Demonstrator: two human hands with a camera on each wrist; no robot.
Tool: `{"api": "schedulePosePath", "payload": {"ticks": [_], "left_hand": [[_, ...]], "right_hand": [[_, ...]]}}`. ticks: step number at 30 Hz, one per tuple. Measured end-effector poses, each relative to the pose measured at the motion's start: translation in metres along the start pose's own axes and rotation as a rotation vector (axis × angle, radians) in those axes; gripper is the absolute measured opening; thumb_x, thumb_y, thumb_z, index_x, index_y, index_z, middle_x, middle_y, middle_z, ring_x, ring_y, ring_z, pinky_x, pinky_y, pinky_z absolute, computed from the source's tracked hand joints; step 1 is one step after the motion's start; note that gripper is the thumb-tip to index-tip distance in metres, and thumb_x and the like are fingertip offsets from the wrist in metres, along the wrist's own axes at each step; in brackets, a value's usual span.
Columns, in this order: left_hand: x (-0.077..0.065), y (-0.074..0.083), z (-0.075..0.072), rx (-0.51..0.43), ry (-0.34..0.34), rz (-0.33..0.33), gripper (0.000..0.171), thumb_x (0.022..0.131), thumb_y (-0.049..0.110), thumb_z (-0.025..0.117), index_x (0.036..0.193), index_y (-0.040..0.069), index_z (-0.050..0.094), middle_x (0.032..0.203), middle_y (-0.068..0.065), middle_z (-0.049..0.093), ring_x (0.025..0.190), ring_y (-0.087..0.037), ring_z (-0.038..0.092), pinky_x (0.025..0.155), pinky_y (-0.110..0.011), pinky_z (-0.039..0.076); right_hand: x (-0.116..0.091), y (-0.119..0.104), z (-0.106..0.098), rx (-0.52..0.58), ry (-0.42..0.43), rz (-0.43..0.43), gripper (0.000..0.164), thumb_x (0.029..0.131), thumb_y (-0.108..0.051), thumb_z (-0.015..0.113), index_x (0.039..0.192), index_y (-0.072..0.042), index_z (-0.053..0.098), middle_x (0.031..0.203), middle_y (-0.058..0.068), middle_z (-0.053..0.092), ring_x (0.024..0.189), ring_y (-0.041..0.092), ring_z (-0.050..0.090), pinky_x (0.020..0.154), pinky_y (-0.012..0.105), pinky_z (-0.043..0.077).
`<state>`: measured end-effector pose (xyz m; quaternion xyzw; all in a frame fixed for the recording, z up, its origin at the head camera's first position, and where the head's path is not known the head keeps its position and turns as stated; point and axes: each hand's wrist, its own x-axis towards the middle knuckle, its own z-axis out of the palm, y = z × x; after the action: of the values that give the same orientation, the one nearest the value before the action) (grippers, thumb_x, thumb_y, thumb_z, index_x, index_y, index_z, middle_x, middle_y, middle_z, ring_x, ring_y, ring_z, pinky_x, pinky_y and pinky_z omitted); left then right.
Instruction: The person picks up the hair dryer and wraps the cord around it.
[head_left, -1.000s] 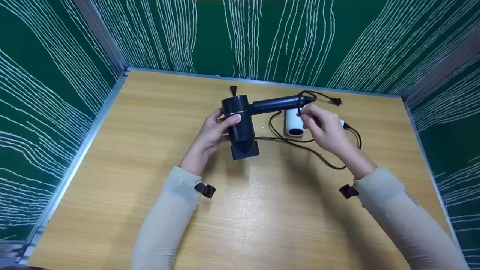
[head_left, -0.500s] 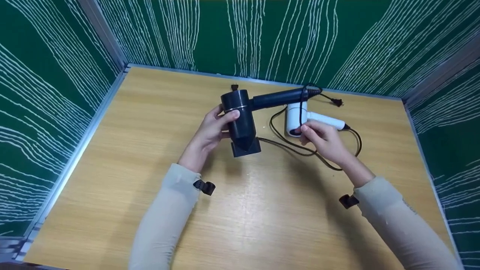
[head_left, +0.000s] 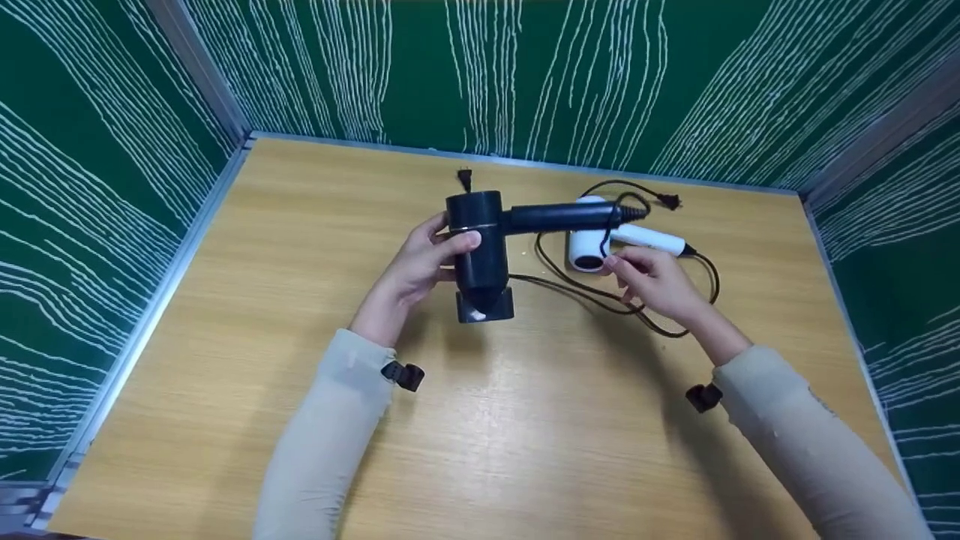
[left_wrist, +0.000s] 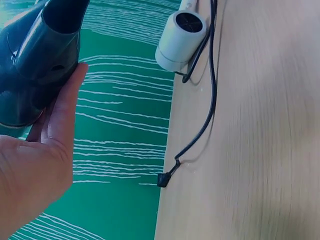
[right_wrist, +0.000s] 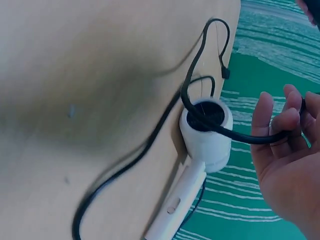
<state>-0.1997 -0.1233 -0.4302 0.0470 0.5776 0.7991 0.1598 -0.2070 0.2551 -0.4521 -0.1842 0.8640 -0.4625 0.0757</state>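
A black hair dryer (head_left: 484, 262) is held above the table, its barrel pointing toward the person and its handle out to the right. My left hand (head_left: 416, 262) grips the barrel from the left, thumb across the front. A flat nozzle (head_left: 499, 307) sits at the barrel's near end. Below the handle's tip, my right hand (head_left: 664, 283) pinches the dryer's black cord (right_wrist: 240, 137) between thumb and fingers. The cord loops at the handle's end, and another length trails behind the barrel. Under the black handle lies a white hair dryer (head_left: 649, 238), partly overlapped in the head view.
One black plug (head_left: 667, 201) lies at the back right of the wooden table (head_left: 480, 450). A second plug (head_left: 465, 178) shows behind the black dryer's barrel. Green panels (head_left: 420, 75) with white streaks enclose the back and sides.
My right hand has moved down toward the person along with the cord, away from the handle's tip. The black dryer's handle has tipped from slanting upward to nearly level. My left hand keeps its grip.
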Motion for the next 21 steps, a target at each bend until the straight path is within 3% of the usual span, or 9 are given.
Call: {"api": "schedulePosePath", "payload": {"ticks": [7,12,21], "left_hand": [[-0.003,0.0,-0.005,0.087,-0.071,-0.035,0.07,0.088,0.024,0.077,0.151,0.006,0.052,0.127,-0.022,0.07,0.107,-0.035,0.072,0.088,-0.047,0.061],[-0.004,-0.001,-0.008,0.14,-0.101,-0.058,0.07,0.088,0.024,0.077,0.151,0.007,0.052,0.124,-0.02,0.071,0.106,-0.034,0.073,0.084,-0.045,0.063],[-0.005,-0.003,-0.012,0.189,-0.072,-0.119,0.074,0.093,0.022,0.076,0.158,0.007,0.045,0.128,-0.021,0.071,0.107,-0.032,0.073,0.086,-0.047,0.064]], "right_hand": [[0.007,-0.01,-0.028,-0.114,-0.08,0.099,0.027,0.111,-0.017,0.057,0.117,0.003,0.074,0.11,0.019,0.071,0.082,0.018,0.062,0.064,0.027,0.061],[0.013,-0.023,-0.044,-0.159,-0.089,0.097,0.022,0.11,-0.014,0.057,0.108,0.003,0.071,0.095,0.013,0.067,0.071,0.016,0.064,0.059,0.027,0.059],[0.024,-0.06,-0.055,-0.242,-0.052,-0.004,0.034,0.112,-0.028,0.057,0.092,-0.004,0.071,0.073,0.007,0.058,0.055,0.017,0.055,0.048,0.025,0.049]]}}
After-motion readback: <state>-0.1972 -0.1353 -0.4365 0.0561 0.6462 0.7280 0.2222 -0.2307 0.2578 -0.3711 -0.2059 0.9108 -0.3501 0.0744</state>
